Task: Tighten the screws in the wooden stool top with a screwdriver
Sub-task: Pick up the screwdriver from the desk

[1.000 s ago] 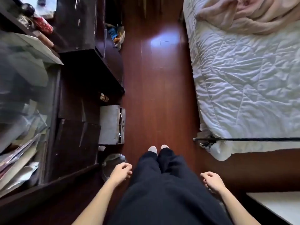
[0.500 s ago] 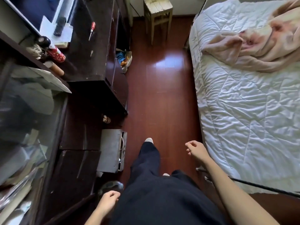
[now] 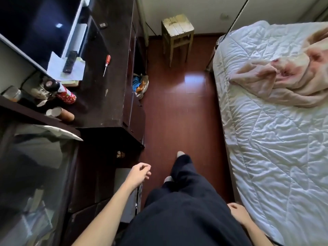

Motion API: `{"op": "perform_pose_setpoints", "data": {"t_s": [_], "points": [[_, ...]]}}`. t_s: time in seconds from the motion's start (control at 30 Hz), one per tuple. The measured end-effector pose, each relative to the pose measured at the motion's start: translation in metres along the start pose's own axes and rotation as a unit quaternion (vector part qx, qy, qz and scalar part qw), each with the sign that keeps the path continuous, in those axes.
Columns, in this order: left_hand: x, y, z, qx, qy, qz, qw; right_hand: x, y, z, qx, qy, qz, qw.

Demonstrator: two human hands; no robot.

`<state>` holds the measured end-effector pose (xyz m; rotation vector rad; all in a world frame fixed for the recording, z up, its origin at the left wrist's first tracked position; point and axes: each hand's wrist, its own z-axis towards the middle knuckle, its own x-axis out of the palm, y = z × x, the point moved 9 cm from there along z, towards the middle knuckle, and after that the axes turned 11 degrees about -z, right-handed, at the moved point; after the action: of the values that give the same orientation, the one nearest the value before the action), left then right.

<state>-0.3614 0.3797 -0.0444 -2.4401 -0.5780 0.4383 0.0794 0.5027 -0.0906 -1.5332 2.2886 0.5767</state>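
Observation:
A pale wooden stool (image 3: 177, 27) stands upright at the far end of the floor, against the wall. A red-handled screwdriver (image 3: 106, 65) lies on the dark cabinet top (image 3: 106, 96) at the left, far from both hands. My left hand (image 3: 138, 174) swings in front of me with loosely curled fingers and holds nothing. Low beside my hip hangs my right hand (image 3: 237, 213), fingers loosely curled and empty. My dark trouser legs fill the bottom middle.
A bed with a white quilt (image 3: 276, 139) and a pink blanket (image 3: 284, 80) lines the right side. A television (image 3: 35, 25), papers, a remote and cans sit on the cabinet. A bag (image 3: 141, 84) lies on the red-brown floor beside the cabinet.
I have walked forward down the aisle and the view has lifted, bringing the stool and screwdriver into sight. My left hand swung forward and my right hand swung back.

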Motion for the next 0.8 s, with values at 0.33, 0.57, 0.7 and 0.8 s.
{"op": "perform_pose_setpoints", "data": {"t_s": [0.33,0.57,0.7,0.8], "points": [[-0.036,-0.047,0.078,-0.088,-0.087,-0.038,0.992,-0.079,0.210,0.090,-0.061,0.010,-0.061,0.996],[-0.078,-0.035,0.088,-0.133,-0.143,-0.048,0.980,-0.107,0.379,0.101,-0.140,0.005,-0.011,0.990],[-0.096,-0.041,0.107,-0.152,-0.159,-0.096,0.971,-0.101,0.445,0.111,-0.158,0.015,-0.044,0.986],[-0.119,-0.054,0.126,-0.148,-0.184,-0.137,0.962,-0.093,0.503,0.116,-0.180,0.015,-0.089,0.979]]}}
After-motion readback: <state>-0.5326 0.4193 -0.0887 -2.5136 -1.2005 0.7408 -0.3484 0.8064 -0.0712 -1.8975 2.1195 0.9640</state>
